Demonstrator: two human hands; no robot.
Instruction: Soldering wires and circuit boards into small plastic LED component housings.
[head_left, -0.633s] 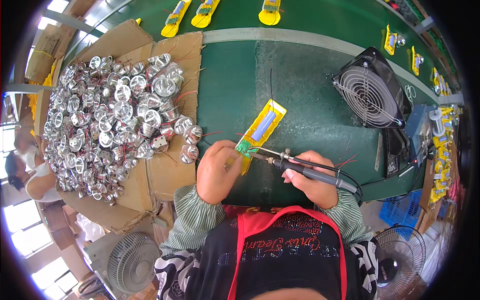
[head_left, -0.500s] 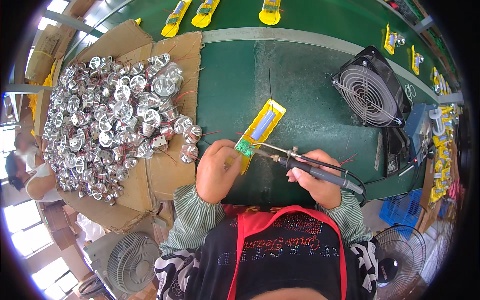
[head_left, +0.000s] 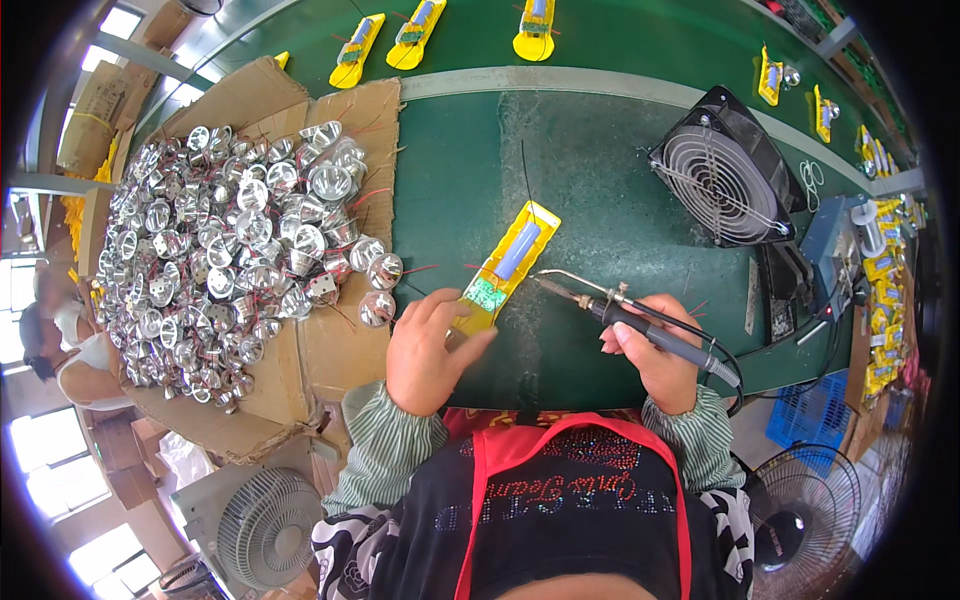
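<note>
A yellow plastic casing (head_left: 546, 222) lies slanted on the green bench, with a blue cylindrical battery (head_left: 520, 250) and a small green circuit board (head_left: 486, 293) inside it. A black wire sticks out past its far end. My left hand (head_left: 425, 355) is at the casing's near end, thumb and fingers apart; whether it touches the casing is hard to tell. My right hand (head_left: 662, 362) grips a soldering iron (head_left: 650, 338) with a thin metal feed tube clamped along it. The iron's tip points left and stays off the board, to the right of the casing.
Many silver reflector cups (head_left: 250, 225) with red wires pile on cardboard (head_left: 350, 355) at left. A black fan (head_left: 725, 180) stands at right beside a blue-grey device (head_left: 835, 245). More yellow casings (head_left: 535, 30) lie along the far strip. Another person (head_left: 85, 350) is at far left.
The soldering iron has drawn back from the circuit board to the right. My left hand's fingers have spread and moved off the board toward the casing's near end.
</note>
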